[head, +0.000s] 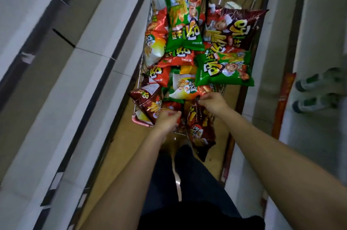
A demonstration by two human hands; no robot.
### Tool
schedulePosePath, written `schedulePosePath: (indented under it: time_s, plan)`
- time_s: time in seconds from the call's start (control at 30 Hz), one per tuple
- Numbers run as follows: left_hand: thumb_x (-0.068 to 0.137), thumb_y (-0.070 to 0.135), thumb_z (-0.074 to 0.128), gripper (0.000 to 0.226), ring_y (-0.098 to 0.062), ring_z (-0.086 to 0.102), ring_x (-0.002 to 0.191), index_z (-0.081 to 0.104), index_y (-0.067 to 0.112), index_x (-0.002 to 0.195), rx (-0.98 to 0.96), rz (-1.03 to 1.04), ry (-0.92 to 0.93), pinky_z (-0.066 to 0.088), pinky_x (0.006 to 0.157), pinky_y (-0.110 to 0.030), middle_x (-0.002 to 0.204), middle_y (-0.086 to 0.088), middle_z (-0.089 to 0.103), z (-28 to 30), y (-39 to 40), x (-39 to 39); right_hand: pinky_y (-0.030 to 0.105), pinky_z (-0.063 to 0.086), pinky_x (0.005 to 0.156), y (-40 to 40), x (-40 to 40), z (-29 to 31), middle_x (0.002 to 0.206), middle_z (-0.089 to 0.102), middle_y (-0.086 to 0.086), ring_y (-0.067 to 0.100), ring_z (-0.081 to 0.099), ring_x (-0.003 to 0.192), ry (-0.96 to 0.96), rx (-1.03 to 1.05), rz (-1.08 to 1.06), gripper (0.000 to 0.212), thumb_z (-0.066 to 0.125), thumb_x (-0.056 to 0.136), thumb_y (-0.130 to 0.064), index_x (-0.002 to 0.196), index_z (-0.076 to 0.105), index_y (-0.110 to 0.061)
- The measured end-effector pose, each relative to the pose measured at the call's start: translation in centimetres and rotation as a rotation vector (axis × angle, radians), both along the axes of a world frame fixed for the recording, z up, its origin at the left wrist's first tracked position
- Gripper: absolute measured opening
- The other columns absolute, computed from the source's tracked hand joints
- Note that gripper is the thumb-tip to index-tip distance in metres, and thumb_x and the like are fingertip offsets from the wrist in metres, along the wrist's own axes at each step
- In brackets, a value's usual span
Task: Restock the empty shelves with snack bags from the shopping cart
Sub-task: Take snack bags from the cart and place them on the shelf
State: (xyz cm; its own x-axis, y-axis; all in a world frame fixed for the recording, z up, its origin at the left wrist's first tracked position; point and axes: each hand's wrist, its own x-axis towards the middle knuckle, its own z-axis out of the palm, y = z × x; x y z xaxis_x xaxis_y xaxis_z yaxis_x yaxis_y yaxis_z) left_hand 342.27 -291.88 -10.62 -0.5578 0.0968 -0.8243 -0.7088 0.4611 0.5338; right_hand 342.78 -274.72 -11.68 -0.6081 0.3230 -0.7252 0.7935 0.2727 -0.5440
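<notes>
Both our grips are curled: right hand pinches a brown snack bag, left hand grabs another brown bag in the cart

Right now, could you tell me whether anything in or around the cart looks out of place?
One dark red snack bag hangs outside the near end of the cart, pinched at its top by the right hand. The remaining bags lie jumbled in a loose heap, none visibly torn.
</notes>
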Motion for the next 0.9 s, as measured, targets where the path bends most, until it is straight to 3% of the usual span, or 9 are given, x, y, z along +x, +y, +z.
schedulePosePath:
  time_s: [0.07,0.13,0.27,0.37,0.43,0.53,0.63,0.77,0.9]
  plan:
    - [0.096,0.029,0.056,0.030,-0.024,0.062,0.091,0.057,0.009,0.118,-0.014,-0.060,-0.041,0.054,0.085,-0.037,0.087,0.000,0.058,-0.6,1.1,-0.5,0.028,0.041,0.083,-0.2,0.2,-1.1,0.113,0.064,0.012,0.025,0.058,0.106,-0.040,0.015,0.057,0.034,0.069,0.089,-0.029,0.113,0.063,-0.005]
    - [0.095,0.030,0.057,0.041,-0.025,0.063,0.095,0.051,0.007,0.129,-0.026,-0.101,-0.082,0.054,0.088,-0.036,0.099,-0.003,0.061,-1.0,1.9,-1.2,0.031,0.042,0.090,-0.5,0.5,-1.6,0.124,0.059,0.011,0.028,0.054,0.117,-0.046,0.027,0.074,0.056,0.070,0.086,-0.041,0.126,0.054,-0.006]
    - [0.099,0.025,0.052,0.048,-0.030,0.066,0.097,0.039,0.007,0.141,-0.018,-0.176,-0.170,0.056,0.075,-0.029,0.134,-0.018,0.052,-0.9,2.6,-2.3,0.033,0.042,0.098,-1.1,0.8,-2.6,0.133,0.054,0.011,0.028,0.051,0.124,-0.105,0.055,0.194,0.076,0.081,0.076,-0.035,0.136,0.042,-0.007]
    - [0.100,0.025,0.048,0.041,-0.019,0.065,0.065,0.044,0.007,0.137,-0.019,-0.209,-0.134,0.050,0.046,-0.019,0.124,-0.017,0.058,-0.7,2.1,-3.2,0.031,0.047,0.094,0.2,0.1,-2.3,0.126,0.059,0.007,0.026,0.056,0.117,-0.161,-0.004,0.249,0.067,0.083,0.074,-0.028,0.130,0.052,-0.008]
    - [0.100,0.031,0.047,0.039,-0.014,0.059,0.062,0.049,0.007,0.132,-0.001,-0.237,-0.080,0.045,0.044,-0.017,0.113,-0.011,0.062,-0.3,1.3,-3.8,0.037,0.050,0.096,2.0,-0.3,-0.9,0.125,0.060,0.004,0.025,0.059,0.113,-0.183,-0.103,0.253,0.070,0.085,0.070,-0.031,0.130,0.055,-0.010]
    - [0.097,0.051,0.043,0.042,-0.014,0.063,0.095,0.049,0.023,0.128,0.126,-0.297,-0.067,0.055,0.075,-0.025,0.123,-0.002,0.059,0.2,0.0,-4.0,0.045,0.051,0.098,4.4,-0.2,2.1,0.124,0.062,0.004,0.024,0.063,0.110,-0.088,-0.302,0.128,0.067,0.085,0.071,-0.027,0.131,0.057,-0.018]
    - [0.087,0.059,0.049,0.048,-0.018,0.055,0.121,0.045,0.034,0.128,0.315,-0.181,-0.046,0.048,0.101,-0.037,0.133,0.002,0.054,1.3,-0.8,-4.1,0.049,0.049,0.099,5.2,0.2,3.9,0.123,0.067,0.000,0.023,0.066,0.110,0.071,-0.430,-0.044,0.073,0.089,0.060,-0.031,0.127,0.060,-0.029]
    - [0.077,0.051,0.062,0.078,-0.016,0.055,0.123,0.032,0.027,0.146,0.475,0.003,-0.002,0.045,0.105,-0.041,0.133,0.003,0.056,2.6,-1.1,-4.7,0.037,0.052,0.089,4.0,-0.2,4.8,0.122,0.067,0.006,0.023,0.066,0.109,0.261,-0.589,-0.361,0.057,0.078,0.070,-0.018,0.124,0.061,-0.025]
    - [0.074,0.058,0.071,0.079,-0.011,0.056,0.122,0.038,0.037,0.142,0.447,-0.138,0.003,0.043,0.106,-0.040,0.136,0.008,0.056,3.0,-1.5,-4.6,0.045,0.051,0.095,1.9,-0.9,4.3,0.122,0.069,0.005,0.024,0.064,0.115,0.322,-0.696,-0.582,0.063,0.072,0.080,-0.035,0.137,0.049,-0.025]
